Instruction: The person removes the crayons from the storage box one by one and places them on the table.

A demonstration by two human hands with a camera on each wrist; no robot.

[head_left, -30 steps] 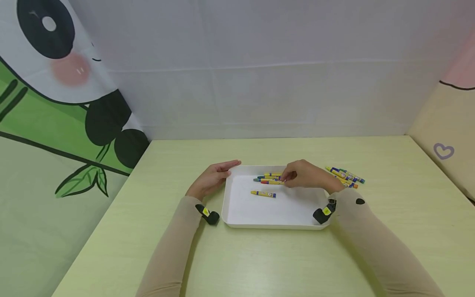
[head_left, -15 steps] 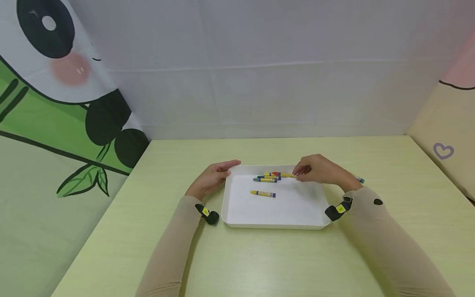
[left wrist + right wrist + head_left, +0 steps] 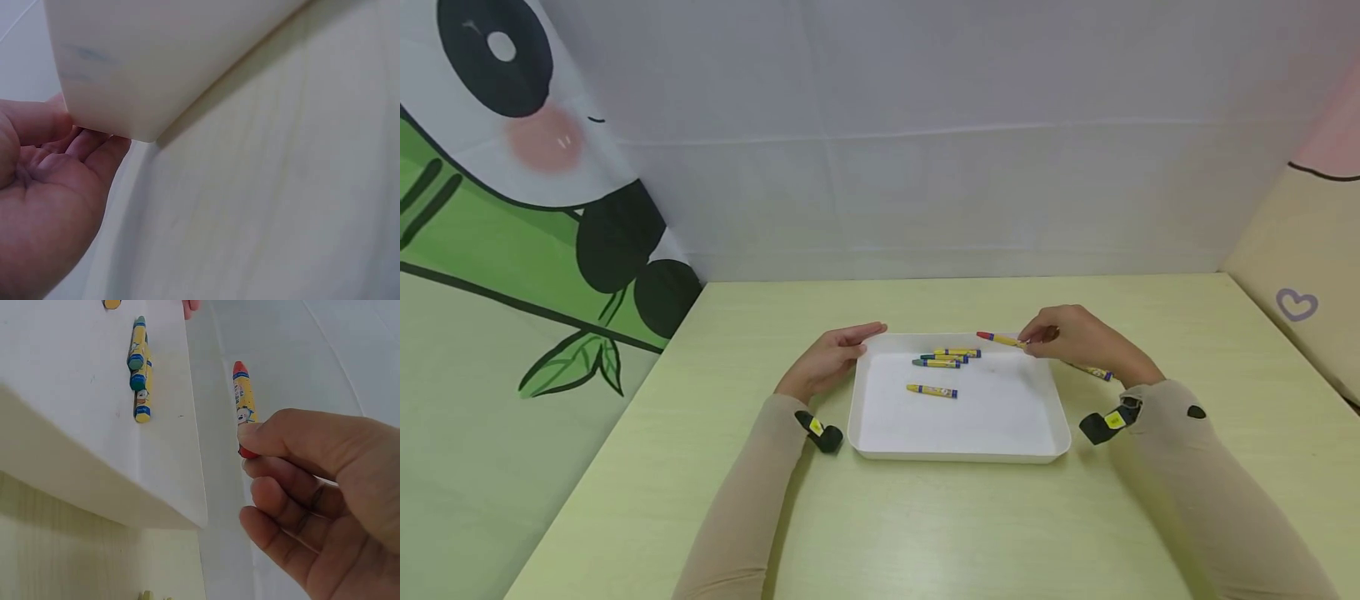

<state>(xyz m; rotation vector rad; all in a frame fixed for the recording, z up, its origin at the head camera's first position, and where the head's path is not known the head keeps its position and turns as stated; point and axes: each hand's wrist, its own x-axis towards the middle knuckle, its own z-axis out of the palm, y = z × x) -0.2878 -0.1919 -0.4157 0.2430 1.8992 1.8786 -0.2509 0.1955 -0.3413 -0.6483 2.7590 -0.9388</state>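
Observation:
My right hand pinches a red crayon in a yellow wrapper between thumb and fingertips, its red tip pointing left. In the head view this crayon overlaps the far right rim of a white tray. Inside the tray, a green-tipped crayon lies bunched with two others near the back. A yellow crayon lies apart, nearer the middle. My left hand holds the tray's far left corner, thumb at the rim and fingers round the outside, as the left wrist view also shows.
On the table, right of the tray, yellow-wrapped crayons lie partly hidden behind my right hand and wrist. A pale cloth backdrop rises behind the table. Printed cloth panels stand at both sides.
My right hand has lifted the red crayon from the group in the tray and moved it right and away from me, to the far right rim. The left hand and tray stay put.

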